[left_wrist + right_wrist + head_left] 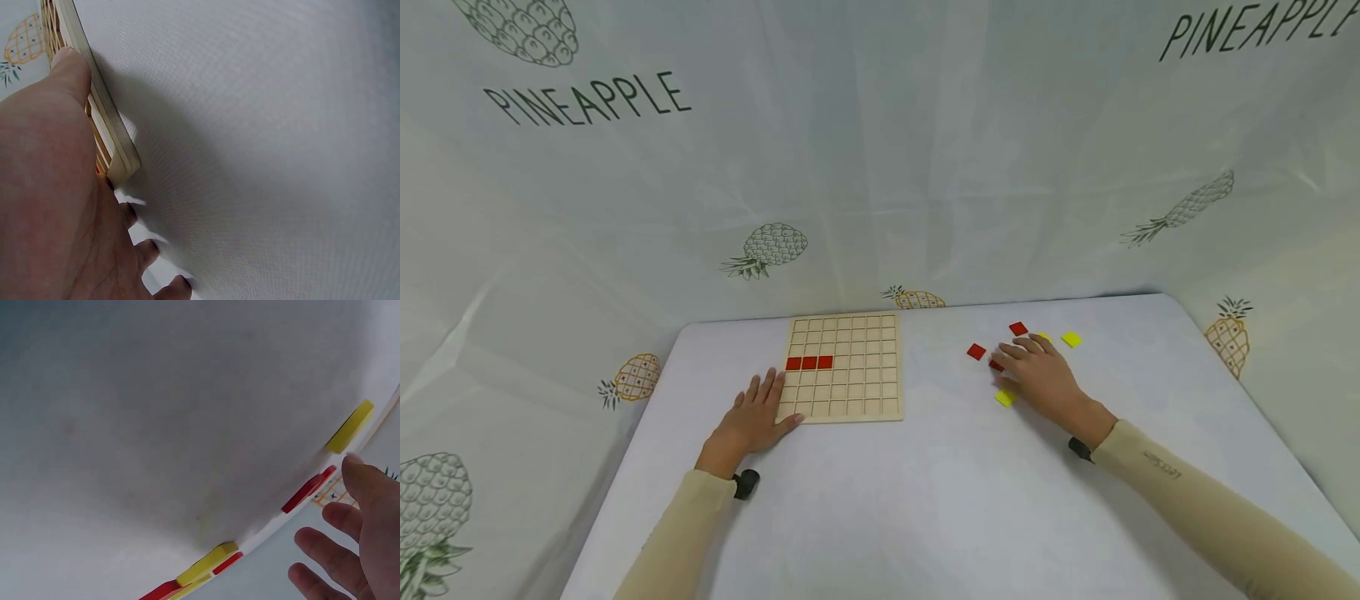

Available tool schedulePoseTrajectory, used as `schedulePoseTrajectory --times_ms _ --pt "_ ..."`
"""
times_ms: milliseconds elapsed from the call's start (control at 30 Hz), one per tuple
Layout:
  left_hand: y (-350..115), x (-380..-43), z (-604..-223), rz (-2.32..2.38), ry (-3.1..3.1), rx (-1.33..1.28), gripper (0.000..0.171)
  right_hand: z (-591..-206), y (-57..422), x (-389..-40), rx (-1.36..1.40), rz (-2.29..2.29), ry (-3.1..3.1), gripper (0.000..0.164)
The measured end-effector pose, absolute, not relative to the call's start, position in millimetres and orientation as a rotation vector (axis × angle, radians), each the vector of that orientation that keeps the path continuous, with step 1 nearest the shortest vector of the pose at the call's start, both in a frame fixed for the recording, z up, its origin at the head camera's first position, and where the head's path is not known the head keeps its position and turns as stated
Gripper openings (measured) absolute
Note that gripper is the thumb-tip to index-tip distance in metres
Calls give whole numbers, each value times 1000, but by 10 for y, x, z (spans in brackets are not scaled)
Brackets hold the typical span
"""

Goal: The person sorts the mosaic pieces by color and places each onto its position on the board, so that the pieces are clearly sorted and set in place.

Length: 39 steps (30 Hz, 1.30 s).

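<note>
My pale wooden board (866, 387) lies flat to my left on the white table (880, 500), its face cut into a grid of small square cells — three red tiles (809, 362) sit side by side in one row, starting at the left edge, about halfway down. Off to my right I have loose red squares (976, 352) and yellow squares (1071, 339), thin and flat, scattered at differing angles in a loose cluster well apart from the board — some partly hidden from me.

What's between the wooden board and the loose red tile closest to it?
Only bare white tabletop, as the head view shows: nothing lies between the board and that red tile, which sits near the right hand.
</note>
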<state>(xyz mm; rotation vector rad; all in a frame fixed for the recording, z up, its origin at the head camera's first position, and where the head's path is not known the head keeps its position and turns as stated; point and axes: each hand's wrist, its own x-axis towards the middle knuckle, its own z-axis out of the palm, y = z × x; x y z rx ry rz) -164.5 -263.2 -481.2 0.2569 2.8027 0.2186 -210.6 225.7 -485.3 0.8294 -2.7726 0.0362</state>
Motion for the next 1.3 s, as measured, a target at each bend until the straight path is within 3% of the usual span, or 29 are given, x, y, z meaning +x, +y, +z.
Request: schedulePoseTrajectory --times_ms 1300 --pt "-2602 -1628 -4722 240 2792 239 91 -4848 2133 -2234 931 52 -2785 23"
